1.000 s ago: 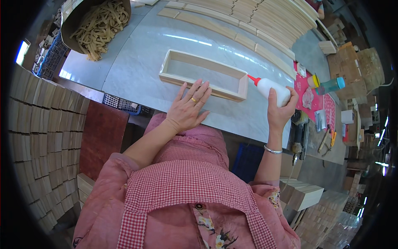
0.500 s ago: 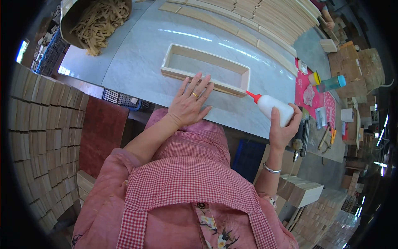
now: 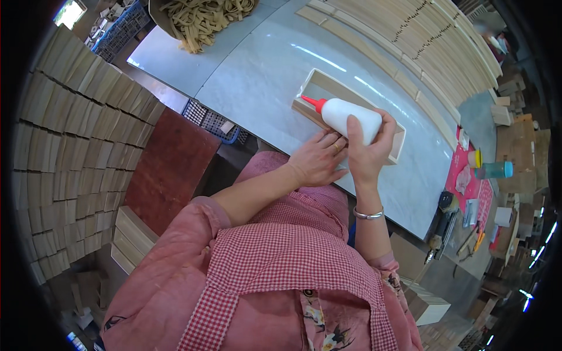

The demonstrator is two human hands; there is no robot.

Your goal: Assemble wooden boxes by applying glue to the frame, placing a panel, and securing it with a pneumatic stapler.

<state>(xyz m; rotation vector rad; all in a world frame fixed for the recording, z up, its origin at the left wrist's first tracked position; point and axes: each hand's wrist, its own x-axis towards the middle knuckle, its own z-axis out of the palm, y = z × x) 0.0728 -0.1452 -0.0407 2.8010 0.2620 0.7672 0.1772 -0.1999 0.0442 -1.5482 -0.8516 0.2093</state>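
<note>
A white squeeze bottle [image 3: 357,120] with a red pointed nozzle is gripped in my right hand [image 3: 372,153], tilted over a narrow rectangular wooden frame [image 3: 335,86]. The nozzle tip is at the frame's left end, where a little white stuff, seemingly glue, shows on the rim. My left hand [image 3: 319,161] lies against the frame's near side, fingers stretched out; the bottle and right hand partly cover its fingertips and that side.
Long wooden strips [image 3: 410,29] lie at the back of the pale table [image 3: 263,76]. At far left stands a container of tan curled strips [image 3: 208,20]. Stacked wood pieces [image 3: 76,158] rise at left. Tools [image 3: 471,240] and a teal jar [image 3: 494,170] sit at right.
The bottle in my right hand has gone from the frame's right end to its left end. My left hand stays by the near side. The whole view has shifted.
</note>
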